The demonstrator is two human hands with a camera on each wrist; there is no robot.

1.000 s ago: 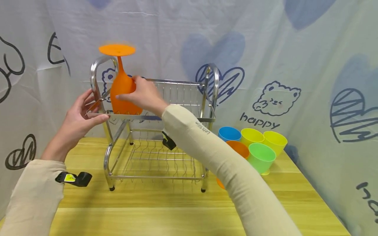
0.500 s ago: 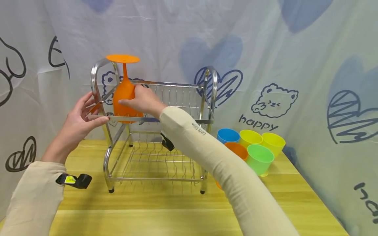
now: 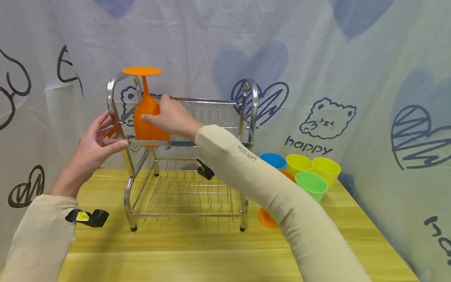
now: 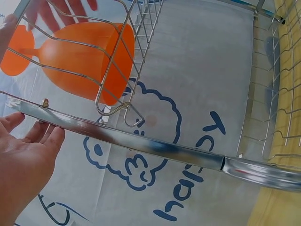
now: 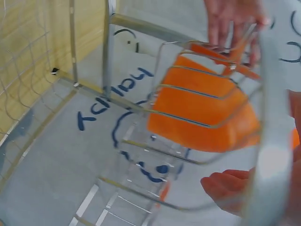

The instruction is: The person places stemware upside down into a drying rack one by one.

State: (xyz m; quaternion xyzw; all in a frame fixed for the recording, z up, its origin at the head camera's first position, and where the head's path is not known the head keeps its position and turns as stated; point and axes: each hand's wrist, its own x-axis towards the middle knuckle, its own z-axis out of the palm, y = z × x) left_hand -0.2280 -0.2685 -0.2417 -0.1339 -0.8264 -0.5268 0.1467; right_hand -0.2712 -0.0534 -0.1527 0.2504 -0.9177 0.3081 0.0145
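An orange plastic goblet (image 3: 149, 121) stands upside down at the left end of the upper tier of a chrome two-tier dish rack (image 3: 186, 214), its round foot uppermost. My right hand (image 3: 174, 115) holds the goblet's bowl, thumb across the front and fingers at the far side. In the left wrist view, the goblet's rim (image 4: 117, 63) lies within the wire basket. My left hand (image 3: 93, 139) grips the rack's upper left end, thumb on the front bar and fingers behind. Its fingertips touch the metal rail (image 4: 117, 134) in the left wrist view.
Right of the rack, on the wooden table (image 3: 169, 258), stand several cups: blue (image 3: 273, 159), yellow (image 3: 325, 167) and green (image 3: 311, 184). An orange one and an orange disc-shaped foot (image 3: 266, 219) are partly behind my right forearm. A patterned cloth (image 3: 197, 47) hangs behind.
The goblet has come down into the upper tier, its rim now lower behind the front bar, and it tilted slightly left last. My left hand keeps its place on the rack.
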